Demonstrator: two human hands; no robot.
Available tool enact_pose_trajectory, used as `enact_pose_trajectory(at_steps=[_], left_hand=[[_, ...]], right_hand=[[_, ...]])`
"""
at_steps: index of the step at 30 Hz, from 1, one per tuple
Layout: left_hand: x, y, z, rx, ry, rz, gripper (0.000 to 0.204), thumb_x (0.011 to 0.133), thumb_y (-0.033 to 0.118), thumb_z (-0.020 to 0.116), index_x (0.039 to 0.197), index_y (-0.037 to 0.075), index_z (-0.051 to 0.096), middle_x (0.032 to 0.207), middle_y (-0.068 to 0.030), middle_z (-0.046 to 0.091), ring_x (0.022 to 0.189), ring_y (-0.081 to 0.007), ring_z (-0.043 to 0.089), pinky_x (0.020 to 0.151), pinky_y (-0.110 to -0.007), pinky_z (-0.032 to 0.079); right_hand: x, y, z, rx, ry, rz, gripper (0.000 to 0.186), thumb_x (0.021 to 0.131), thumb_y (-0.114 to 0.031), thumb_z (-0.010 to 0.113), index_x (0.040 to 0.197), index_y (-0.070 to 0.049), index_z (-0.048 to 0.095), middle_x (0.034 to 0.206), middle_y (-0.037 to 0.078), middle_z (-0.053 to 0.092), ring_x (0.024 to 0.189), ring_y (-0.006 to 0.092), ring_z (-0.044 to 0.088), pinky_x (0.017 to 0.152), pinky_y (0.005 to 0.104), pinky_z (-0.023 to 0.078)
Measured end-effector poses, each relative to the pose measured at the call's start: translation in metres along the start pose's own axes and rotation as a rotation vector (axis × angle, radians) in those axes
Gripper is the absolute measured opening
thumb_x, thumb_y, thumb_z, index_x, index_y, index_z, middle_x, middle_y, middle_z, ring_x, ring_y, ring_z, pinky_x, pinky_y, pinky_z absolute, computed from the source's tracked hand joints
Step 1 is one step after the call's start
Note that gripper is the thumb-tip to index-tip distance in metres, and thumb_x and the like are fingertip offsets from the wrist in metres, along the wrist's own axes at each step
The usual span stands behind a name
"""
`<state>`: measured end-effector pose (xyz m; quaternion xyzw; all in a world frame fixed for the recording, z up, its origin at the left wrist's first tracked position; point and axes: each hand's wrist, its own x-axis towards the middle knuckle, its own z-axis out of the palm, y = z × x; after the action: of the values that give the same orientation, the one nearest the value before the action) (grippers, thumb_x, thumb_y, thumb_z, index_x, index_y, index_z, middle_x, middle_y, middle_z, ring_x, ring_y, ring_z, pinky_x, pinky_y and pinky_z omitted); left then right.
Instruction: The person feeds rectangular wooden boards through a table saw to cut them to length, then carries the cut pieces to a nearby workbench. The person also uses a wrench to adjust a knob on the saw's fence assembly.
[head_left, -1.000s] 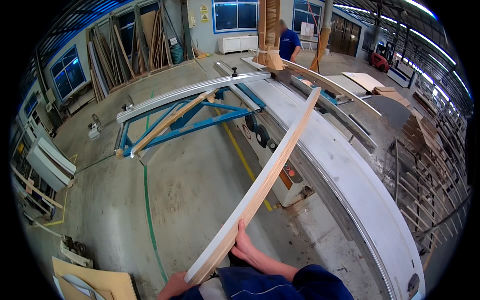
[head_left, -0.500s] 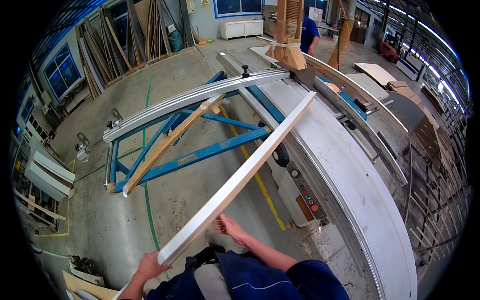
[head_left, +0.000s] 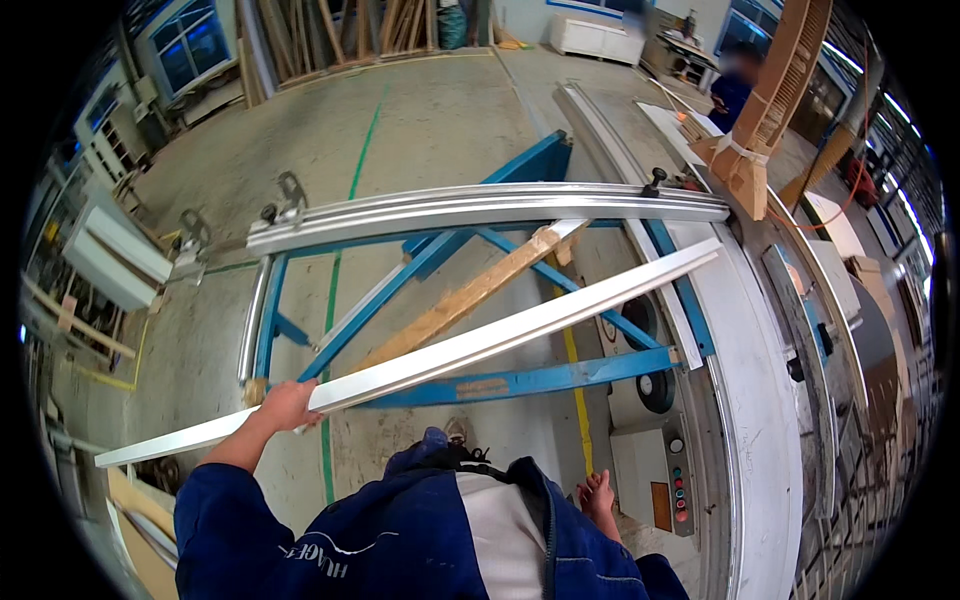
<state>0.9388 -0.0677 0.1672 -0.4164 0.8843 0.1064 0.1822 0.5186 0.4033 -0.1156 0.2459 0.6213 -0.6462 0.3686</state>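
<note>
A long white strip of board (head_left: 530, 317) slants across the blue frame of a sliding table saw. My left hand (head_left: 287, 406) is closed around it left of its middle, and its left end reaches past my forearm. The far right end lies over the edge of the saw's grey table (head_left: 755, 420). My right hand (head_left: 598, 497) is away from the strip, low beside the machine's control panel (head_left: 678, 480). Its fingers are loosely bent and apart, with nothing seen in them. Beyond the strip runs an aluminium fence (head_left: 480, 208) on the blue frame (head_left: 530, 382).
A rough wooden bar (head_left: 465, 298) lies across the frame. A wooden duct (head_left: 775, 110) rises at the far right, with another person (head_left: 735, 88) behind it. Boards (head_left: 340, 30) lean on the back wall. A white cabinet (head_left: 597, 40) stands there too.
The strip has swung flatter and shifted left, its left end now beyond my left hand. My right hand has moved off it to the right. The view has turned too.
</note>
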Motion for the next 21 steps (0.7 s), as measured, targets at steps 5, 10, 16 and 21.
enact_pose_trajectory(at_steps=[5, 10, 16, 21], left_hand=[[0.104, -0.052, -0.027, 0.01, -0.01, 0.039, 0.058, 0.073, 0.031, 0.085, 0.12, 0.008, 0.061, 0.104, -0.0218, 0.071, 0.101, -0.043, 0.066, 0.088, -0.051, 0.053], [0.186, -0.075, -0.042, 0.036, 0.005, 0.066, 0.056, 0.068, 0.026, 0.089, 0.111, 0.002, 0.062, 0.104, -0.0244, 0.071, 0.099, -0.0442, 0.067, 0.088, -0.05, 0.054], [0.266, -0.104, -0.04, 0.115, 0.042, 0.09, 0.055, 0.065, 0.025, 0.092, 0.104, 0.0, 0.062, 0.102, -0.0242, 0.071, 0.1, -0.0431, 0.067, 0.087, -0.05, 0.055], [0.298, -0.105, -0.043, 0.097, 0.018, 0.096, 0.056, 0.063, 0.026, 0.093, 0.103, 0.0, 0.063, 0.103, -0.0238, 0.071, 0.1, -0.0423, 0.068, 0.088, -0.048, 0.056]], right_hand=[[0.0, 0.012, -0.005, 0.044, 0.158, 0.008, 0.049, 0.1, -0.054, 0.058, 0.109, -0.006, 0.062, 0.088, 0.003, 0.062, 0.067, 0.0182, 0.062, 0.061, 0.0325, 0.054], [-0.023, 0.008, 0.017, 0.063, 0.346, 0.02, 0.045, 0.1, -0.048, 0.06, 0.113, -0.005, 0.062, 0.094, 0.004, 0.064, 0.068, 0.0177, 0.063, 0.063, 0.0319, 0.055], [-0.031, -0.016, 0.057, 0.011, 0.374, -0.116, 0.04, 0.099, -0.04, 0.062, 0.114, -0.003, 0.061, 0.093, 0.004, 0.063, 0.07, 0.0164, 0.063, 0.063, 0.0302, 0.055], [-0.026, -0.086, 0.106, -0.454, 0.37, -0.503, 0.034, 0.097, -0.028, 0.066, 0.116, 0.001, 0.066, 0.093, 0.011, 0.071, 0.081, 0.0175, 0.068, 0.073, 0.0326, 0.056]])
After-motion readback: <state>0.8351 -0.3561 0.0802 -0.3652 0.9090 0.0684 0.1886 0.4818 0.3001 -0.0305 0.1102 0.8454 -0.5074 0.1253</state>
